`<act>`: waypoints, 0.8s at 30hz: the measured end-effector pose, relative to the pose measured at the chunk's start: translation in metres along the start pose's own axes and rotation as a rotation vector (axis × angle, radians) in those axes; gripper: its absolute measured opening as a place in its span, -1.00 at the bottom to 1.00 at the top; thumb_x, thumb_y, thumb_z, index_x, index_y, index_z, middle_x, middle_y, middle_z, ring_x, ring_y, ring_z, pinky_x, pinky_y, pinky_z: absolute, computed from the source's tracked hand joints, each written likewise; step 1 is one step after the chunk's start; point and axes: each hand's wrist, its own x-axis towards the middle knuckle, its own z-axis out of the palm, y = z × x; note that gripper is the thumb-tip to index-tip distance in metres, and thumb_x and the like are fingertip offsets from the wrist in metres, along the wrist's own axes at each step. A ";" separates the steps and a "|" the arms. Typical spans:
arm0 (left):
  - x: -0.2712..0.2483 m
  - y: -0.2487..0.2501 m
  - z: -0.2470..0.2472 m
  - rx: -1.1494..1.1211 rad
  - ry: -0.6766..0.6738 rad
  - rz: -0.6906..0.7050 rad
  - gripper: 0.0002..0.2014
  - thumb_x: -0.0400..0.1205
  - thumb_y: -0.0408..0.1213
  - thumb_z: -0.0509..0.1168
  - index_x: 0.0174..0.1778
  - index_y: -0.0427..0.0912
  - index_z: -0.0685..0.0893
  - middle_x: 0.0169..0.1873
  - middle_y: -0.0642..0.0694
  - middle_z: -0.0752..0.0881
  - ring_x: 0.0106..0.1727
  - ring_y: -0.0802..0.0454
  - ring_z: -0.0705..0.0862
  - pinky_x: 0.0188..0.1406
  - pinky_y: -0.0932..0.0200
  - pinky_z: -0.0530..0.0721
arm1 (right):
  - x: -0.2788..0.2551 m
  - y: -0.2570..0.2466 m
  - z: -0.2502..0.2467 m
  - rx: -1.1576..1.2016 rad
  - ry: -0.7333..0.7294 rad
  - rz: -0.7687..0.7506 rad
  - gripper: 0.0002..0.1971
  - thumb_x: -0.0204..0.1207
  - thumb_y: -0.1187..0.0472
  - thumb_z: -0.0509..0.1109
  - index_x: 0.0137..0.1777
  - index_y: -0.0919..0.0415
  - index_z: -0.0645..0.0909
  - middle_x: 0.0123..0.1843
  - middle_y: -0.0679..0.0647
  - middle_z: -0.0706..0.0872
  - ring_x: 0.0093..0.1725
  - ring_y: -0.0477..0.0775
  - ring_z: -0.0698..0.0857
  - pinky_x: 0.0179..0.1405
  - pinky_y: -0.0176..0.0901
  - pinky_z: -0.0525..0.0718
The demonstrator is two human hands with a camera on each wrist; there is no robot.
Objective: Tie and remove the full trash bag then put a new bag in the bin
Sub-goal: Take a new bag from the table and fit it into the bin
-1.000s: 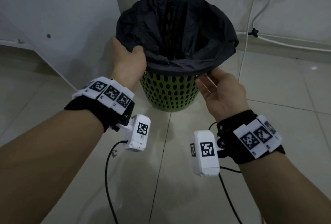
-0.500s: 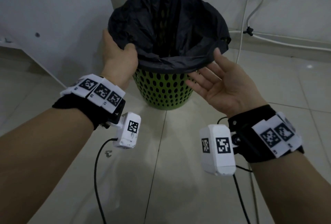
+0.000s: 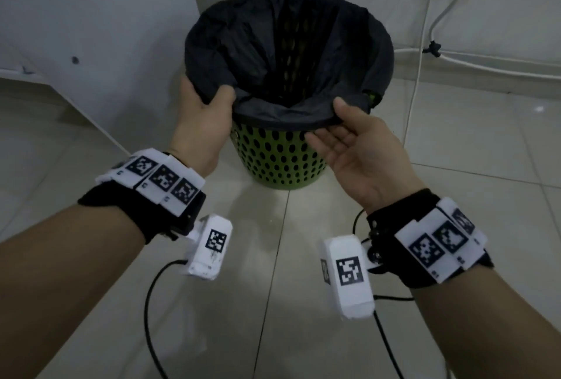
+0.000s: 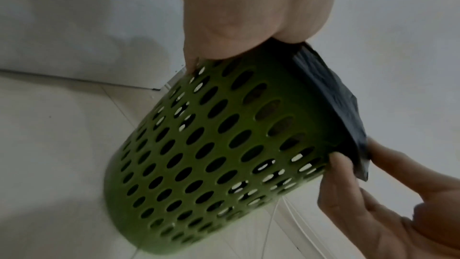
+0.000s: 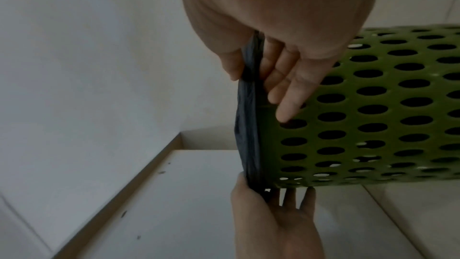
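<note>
A green perforated bin stands on the tiled floor, lined with a black trash bag folded over its rim. My left hand grips the bag's edge at the near-left rim, thumb inside and fingers outside. My right hand pinches the folded edge at the near-right rim, thumb on top and fingers underneath. The left wrist view has the bin, the bag's edge and my left hand on it. In the right wrist view my right hand pinches the bag's edge.
A white panel stands close to the bin on the left, and the wall is right behind it. White cables run down and along the wall at the right. Black camera cables trail over the floor near me.
My right hand, palm-up and open beside the bin half a second ago, has moved in and taken the bag's edge at the near-right rim. My left hand has kept its grip.
</note>
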 end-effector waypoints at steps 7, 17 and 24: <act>-0.013 0.003 0.005 -0.115 0.028 0.001 -0.14 0.54 -0.07 0.39 0.74 -0.09 0.14 0.59 0.01 0.47 0.52 0.03 0.53 0.58 -0.09 0.50 | -0.002 0.023 0.009 -0.021 0.011 -0.015 -0.63 0.63 0.06 0.43 0.33 0.26 0.65 0.14 0.26 0.79 0.08 0.23 0.81 -0.08 0.09 0.84; -0.001 0.007 0.004 -0.069 0.015 -0.078 -0.13 0.66 -0.06 0.34 0.78 -0.08 -0.04 0.67 -0.04 0.36 0.59 0.03 0.45 0.62 -0.01 0.44 | -0.001 0.025 0.009 0.049 -0.002 -0.023 -0.75 0.64 0.18 0.42 0.23 0.30 0.67 0.18 0.28 0.79 0.09 0.23 0.79 -0.02 0.06 0.85; 0.005 0.010 0.002 0.081 -0.017 -0.030 -0.44 0.66 -0.12 0.25 0.62 -0.02 0.37 0.36 0.04 0.63 0.31 0.02 0.63 0.45 -0.08 0.61 | 0.004 0.013 0.002 0.122 0.040 -0.109 -0.68 0.62 0.33 0.41 0.36 0.38 0.61 0.22 0.24 0.78 0.12 0.17 0.79 -0.01 -0.11 0.82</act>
